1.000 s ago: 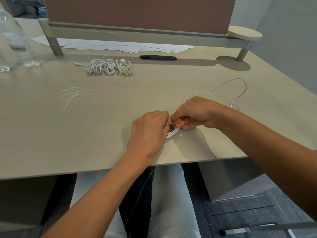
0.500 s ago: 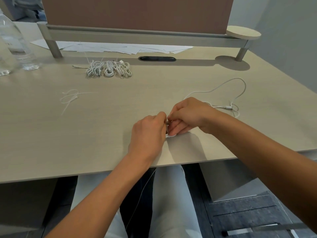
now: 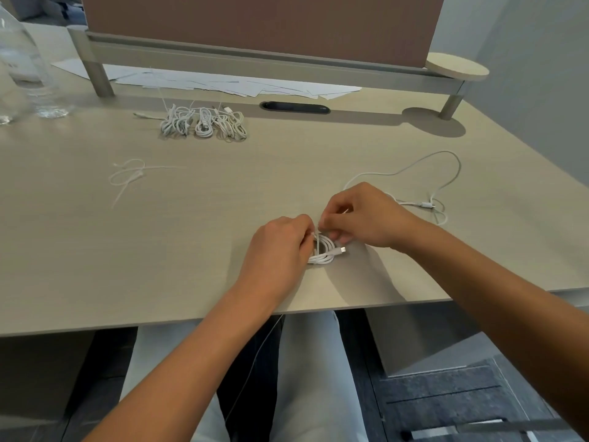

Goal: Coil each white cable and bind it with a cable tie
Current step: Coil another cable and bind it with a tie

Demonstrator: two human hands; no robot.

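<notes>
The left hand (image 3: 280,250) and right hand (image 3: 360,215) meet over a coiled white cable (image 3: 325,252) on the table (image 3: 159,250), both pinching a cable tie (image 3: 316,240) around it. Beyond the right hand lies a loose cable (image 3: 446,173); beyond the left hand, bound coils (image 3: 204,121).

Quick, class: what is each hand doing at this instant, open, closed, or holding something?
Left hand: fingers curled, pinching the coiled white cable at the tie.
Right hand: fingers curled, pinching the thin white cable tie over the coil.
</notes>
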